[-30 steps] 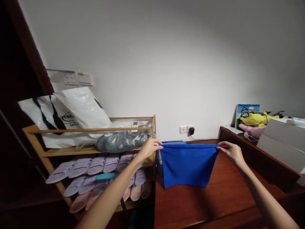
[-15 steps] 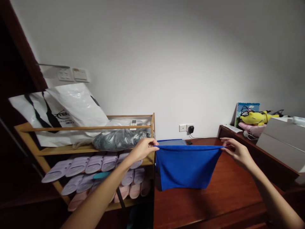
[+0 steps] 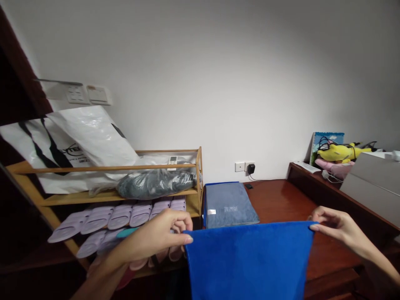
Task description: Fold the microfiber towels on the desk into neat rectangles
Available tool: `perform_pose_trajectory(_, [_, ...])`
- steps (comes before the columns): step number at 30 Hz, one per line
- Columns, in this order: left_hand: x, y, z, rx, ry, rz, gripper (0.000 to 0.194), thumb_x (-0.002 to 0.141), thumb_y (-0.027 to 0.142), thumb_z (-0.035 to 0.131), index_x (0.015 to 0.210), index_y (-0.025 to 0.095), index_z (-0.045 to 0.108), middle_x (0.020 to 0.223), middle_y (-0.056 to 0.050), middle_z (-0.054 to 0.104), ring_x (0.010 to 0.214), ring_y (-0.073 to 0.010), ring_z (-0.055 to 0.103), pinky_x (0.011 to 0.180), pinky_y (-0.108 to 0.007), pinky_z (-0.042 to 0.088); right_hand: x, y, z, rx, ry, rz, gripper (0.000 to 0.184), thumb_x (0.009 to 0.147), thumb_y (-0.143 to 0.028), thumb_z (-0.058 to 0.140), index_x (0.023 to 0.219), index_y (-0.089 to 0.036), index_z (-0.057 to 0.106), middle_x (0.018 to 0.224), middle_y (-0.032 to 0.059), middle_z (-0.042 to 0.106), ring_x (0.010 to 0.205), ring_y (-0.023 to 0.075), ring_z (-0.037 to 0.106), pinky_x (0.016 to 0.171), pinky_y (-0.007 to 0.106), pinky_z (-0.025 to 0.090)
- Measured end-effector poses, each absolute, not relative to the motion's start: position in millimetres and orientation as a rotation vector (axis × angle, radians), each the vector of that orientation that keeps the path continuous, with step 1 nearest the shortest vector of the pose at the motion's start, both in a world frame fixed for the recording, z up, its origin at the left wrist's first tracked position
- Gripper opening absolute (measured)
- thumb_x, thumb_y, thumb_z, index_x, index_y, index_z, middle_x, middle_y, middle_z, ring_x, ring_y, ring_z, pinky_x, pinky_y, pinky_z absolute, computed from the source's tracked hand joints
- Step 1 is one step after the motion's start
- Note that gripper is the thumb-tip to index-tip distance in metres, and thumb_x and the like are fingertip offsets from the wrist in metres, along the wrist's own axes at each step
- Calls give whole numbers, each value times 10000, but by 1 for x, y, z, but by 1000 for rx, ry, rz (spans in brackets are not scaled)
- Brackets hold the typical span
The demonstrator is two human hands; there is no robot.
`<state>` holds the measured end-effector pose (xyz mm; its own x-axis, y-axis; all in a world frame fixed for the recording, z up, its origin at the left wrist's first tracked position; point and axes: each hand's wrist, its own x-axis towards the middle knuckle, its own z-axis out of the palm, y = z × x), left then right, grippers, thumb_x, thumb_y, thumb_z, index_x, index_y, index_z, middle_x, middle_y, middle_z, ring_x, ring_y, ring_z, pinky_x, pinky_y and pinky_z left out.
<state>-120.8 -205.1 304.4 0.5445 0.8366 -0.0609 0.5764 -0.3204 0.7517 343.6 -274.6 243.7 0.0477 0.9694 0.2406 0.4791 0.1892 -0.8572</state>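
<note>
A bright blue towel [image 3: 250,262] hangs stretched between my hands, its lower part running out of the picture. My left hand [image 3: 165,231] pinches its upper left corner between thumb and fingers. At the upper right corner, my right hand [image 3: 336,223] holds it in the same kind of pinch. Behind the towel, a folded grey-blue towel [image 3: 233,204] with lettering and a small white label lies on the reddish-brown wooden table [image 3: 278,204], and a blue edge shows along its far and left sides.
On the left stands a wooden rack [image 3: 93,168] with white bags [image 3: 96,133], a dark plastic-wrapped bundle [image 3: 156,184] and rows of lilac slippers [image 3: 120,216]. A plug [image 3: 251,168] sits in the wall socket. At right are a yellow plush toy [image 3: 339,153] and white boxes [image 3: 371,179].
Both hands have come down and nearer to me with the blue towel, the left also leftward and the right rightward. The folded grey-blue towel behind it is now uncovered.
</note>
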Motion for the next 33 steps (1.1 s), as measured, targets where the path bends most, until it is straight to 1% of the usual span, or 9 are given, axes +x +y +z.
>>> perform_pose_trajectory(3, [-118,-192,291,2014,1090,451,114,675,319,660,696,223,601,643,43,642,635,-153,600,568,-217,403,338,-261,234,-1431,-1565,750,230,634,-409,738,692,-199,663,652,43,651,635,185,595,593,278,481])
perform_pose_trajectory(7, [-113,-165,263,1927,1038,439,182,678,365,658,707,203,580,629,32,649,631,-167,632,574,-231,422,332,-234,210,-1442,-1584,804,294,663,-465,697,782,-195,703,764,59,700,736,209,624,676,287,486])
perform_pose_trajectory(12, [-109,-116,207,1779,1033,560,304,602,434,721,710,173,608,623,1,662,612,-177,637,599,-261,445,330,-185,162,-1413,-1521,727,338,628,-518,693,711,-191,699,675,28,680,672,182,599,644,275,469])
perform_pose_trajectory(17, [-97,-71,154,1702,1130,801,396,526,510,740,679,167,615,540,35,591,542,-121,537,541,-232,372,321,-139,121,-1462,-1346,598,370,557,-562,699,664,-207,693,697,34,686,703,204,606,665,297,474])
perform_pose_trajectory(20, [-88,-51,128,1633,1195,912,452,489,570,724,660,173,592,501,63,529,500,-104,480,504,-226,333,315,-116,101,-1511,-1270,563,328,550,-530,706,644,-217,687,629,20,669,632,187,592,597,282,454])
perform_pose_trajectory(24, [-76,-31,96,1524,1305,1015,446,428,539,762,587,185,544,402,109,381,453,-100,442,466,-215,281,304,-92,73,-1535,-1181,655,315,616,-516,643,658,-203,650,461,-11,601,406,157,532,458,277,407])
perform_pose_trajectory(26, [-70,-23,82,1450,1352,1021,426,451,509,770,590,190,526,366,117,349,405,-101,437,438,-212,259,299,-81,59,-1522,-1130,715,318,636,-509,612,669,-194,624,497,5,635,395,163,555,444,277,410])
perform_pose_trajectory(30, [-60,-9,61,1264,1399,966,372,597,477,728,705,197,508,421,49,530,381,-147,536,400,-218,297,293,-62,36,-1478,-1031,800,329,623,-502,592,698,-182,597,668,60,707,578,198,666,484,256,441])
perform_pose_trajectory(33, [-55,-1,52,1139,1397,954,302,705,412,690,787,186,507,599,-21,656,532,-176,647,478,-235,421,290,-48,21,-1462,-988,832,349,584,-490,612,734,-175,608,680,58,706,673,204,681,542,254,469])
